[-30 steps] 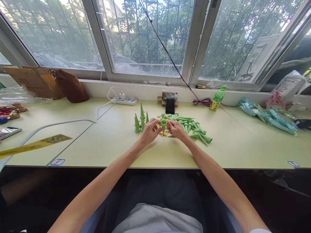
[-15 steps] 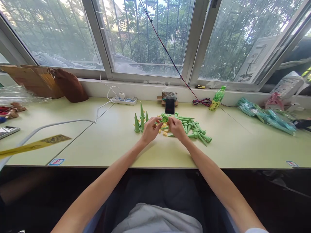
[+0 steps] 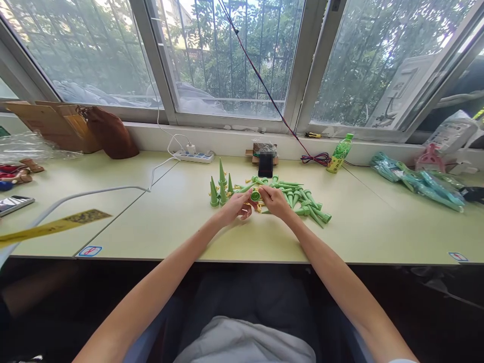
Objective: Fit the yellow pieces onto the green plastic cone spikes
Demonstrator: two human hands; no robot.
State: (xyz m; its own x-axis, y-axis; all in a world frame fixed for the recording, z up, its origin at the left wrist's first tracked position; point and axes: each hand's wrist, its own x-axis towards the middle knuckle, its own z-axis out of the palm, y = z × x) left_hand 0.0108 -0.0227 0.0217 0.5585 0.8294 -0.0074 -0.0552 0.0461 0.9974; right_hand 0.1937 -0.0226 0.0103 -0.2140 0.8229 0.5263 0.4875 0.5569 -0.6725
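Stretches the bare left arm (image 3: 162,280) toward two o'clock and the bare right arm (image 3: 333,264) toward ten. Holds the left hand (image 3: 234,206) and right hand (image 3: 276,201) close together. Bends left fingers (image 3: 246,212) inward, curling the lower ones toward four; folds right fingers (image 3: 265,194) snugly toward ten.

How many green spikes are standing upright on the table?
4, beside the left hand: rear spike, right spike, front-left spike and front-middle spike. Others may be hidden behind them.
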